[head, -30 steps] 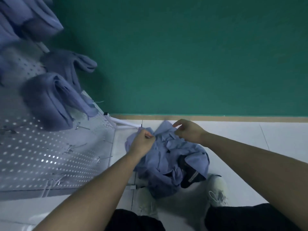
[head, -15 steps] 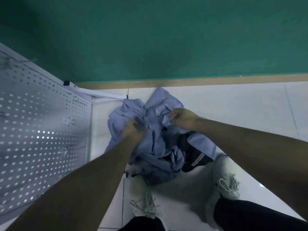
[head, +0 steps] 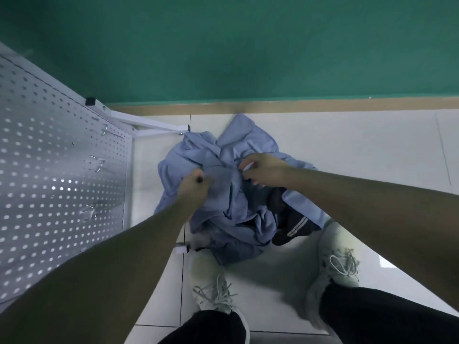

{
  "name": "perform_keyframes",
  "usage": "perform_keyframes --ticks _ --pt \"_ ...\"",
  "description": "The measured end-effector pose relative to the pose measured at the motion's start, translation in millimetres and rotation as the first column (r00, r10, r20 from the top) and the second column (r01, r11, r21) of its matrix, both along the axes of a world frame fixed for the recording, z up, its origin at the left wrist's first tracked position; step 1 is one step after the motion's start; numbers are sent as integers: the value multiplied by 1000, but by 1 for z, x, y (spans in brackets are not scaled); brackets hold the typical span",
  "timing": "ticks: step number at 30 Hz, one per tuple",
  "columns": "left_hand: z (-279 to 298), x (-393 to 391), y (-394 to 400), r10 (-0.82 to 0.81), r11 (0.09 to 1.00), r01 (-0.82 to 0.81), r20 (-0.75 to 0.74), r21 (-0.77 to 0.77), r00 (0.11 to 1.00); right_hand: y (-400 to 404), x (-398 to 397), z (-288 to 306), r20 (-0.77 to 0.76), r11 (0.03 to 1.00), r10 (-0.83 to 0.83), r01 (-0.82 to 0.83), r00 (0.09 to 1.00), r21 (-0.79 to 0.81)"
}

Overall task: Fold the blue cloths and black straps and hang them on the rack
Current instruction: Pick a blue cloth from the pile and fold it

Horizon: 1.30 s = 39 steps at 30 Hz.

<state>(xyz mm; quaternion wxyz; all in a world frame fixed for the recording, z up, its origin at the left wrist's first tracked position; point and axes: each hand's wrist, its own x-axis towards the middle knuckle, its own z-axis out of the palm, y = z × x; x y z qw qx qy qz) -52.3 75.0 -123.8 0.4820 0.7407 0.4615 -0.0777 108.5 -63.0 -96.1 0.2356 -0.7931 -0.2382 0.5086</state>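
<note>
We grab the blue cloths (head: pixel 231 194) w/ both hands.
The pile lies on the floor (head: pixel 347 150) by the rack (head: pixel 62 170), long way wall-to-feet; left hand (head: pixel 192 187) & right hand (head: pixel 265 170) fingers pinch cloth.

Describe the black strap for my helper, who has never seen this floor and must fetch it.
Find the heap of blue cloths on the white floor below the green wall. The black strap pokes out of its right edge, by the right shoe; it alone is dark, with pale stripes.
</note>
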Motion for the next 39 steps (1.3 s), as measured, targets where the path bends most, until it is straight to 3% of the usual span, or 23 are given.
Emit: perform_keyframes --ticks 3,7,12,17,23,26,30,32,35,39 --pt "36 13 1 -44 996 44 7 78 999 1 3 38 56 999 33 -35 998 32" --pt "89 27 -4 12 992 -22 79 125 997 -3 0 86 46 983 -80 72 996 166" --pt "161 32 -23 107 992 -120 303 25 947 -19 -10 152 150 924 -55 -7 987 383" --pt "231 20 -44 4 997 31 424 -75 906 -36 -27 207 272 852 7 -148 962 502" --pt "294 -5 -76 104 990 -37 526 -135 844 -53 -57 251 248 742 -148 -58 957 667" --pt "317 -20 -91 235 968 -125 610 -217 757 -52 -75 271 63 632 -263 122 963 765" --pt "324 -41 -97 186 982 -88 739 -170 648 -46 -98 293 -161 521 -313 311 936 795" --pt "324 -50 -92 133 991 -73 754 -113 644 -43 -103 301 -271 476 -350 420 897 772" --pt "323 -58 -88 128 984 -176 724 -10 678 -41 -108 304 -358 502 -351 497 865 708" --pt "324 -60 -83 334 941 -256 736 -223 588 -42 -110 301 -344 604 -287 447 894 659"
